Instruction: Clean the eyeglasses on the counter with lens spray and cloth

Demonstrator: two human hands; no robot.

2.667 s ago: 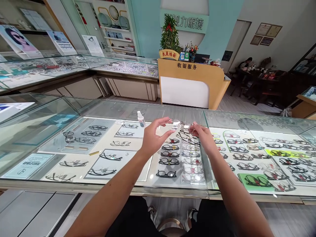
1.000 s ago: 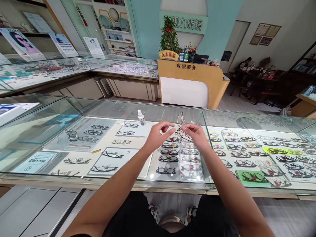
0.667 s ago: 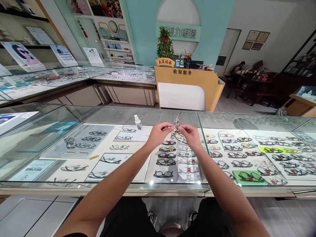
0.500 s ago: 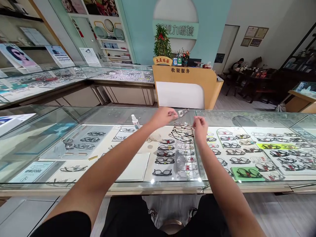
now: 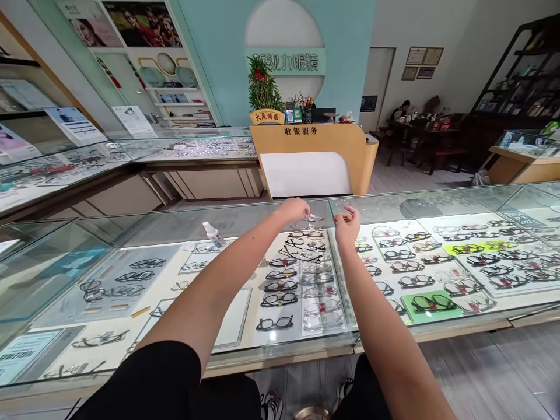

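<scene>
My left hand [image 5: 296, 211] is over the far part of the glass counter, its fingers closed at one end of a pair of clear-lensed eyeglasses [image 5: 315, 219]. These glasses are low over the glass top; whether they rest on it I cannot tell. My right hand [image 5: 347, 227] hovers just to their right, fingers loosely curved and apart, holding nothing visible. Below my hands, several dark-framed eyeglasses [image 5: 301, 252] lie overlapping in a group. A white spray bottle [image 5: 213, 234] stands left of my left forearm.
The glass display counter [image 5: 306, 344] holds rows of eyeglasses, including a pair on a green card [image 5: 433, 304]. A wooden cashier desk [image 5: 308, 140] stands beyond it, with a plant [image 5: 265, 87] on top. A person [image 5: 401, 111] sits at a table far right.
My left hand has lowered the eyeglasses toward the counter top. My right hand's fingers have spread a little. The camera view has turned to the right.
</scene>
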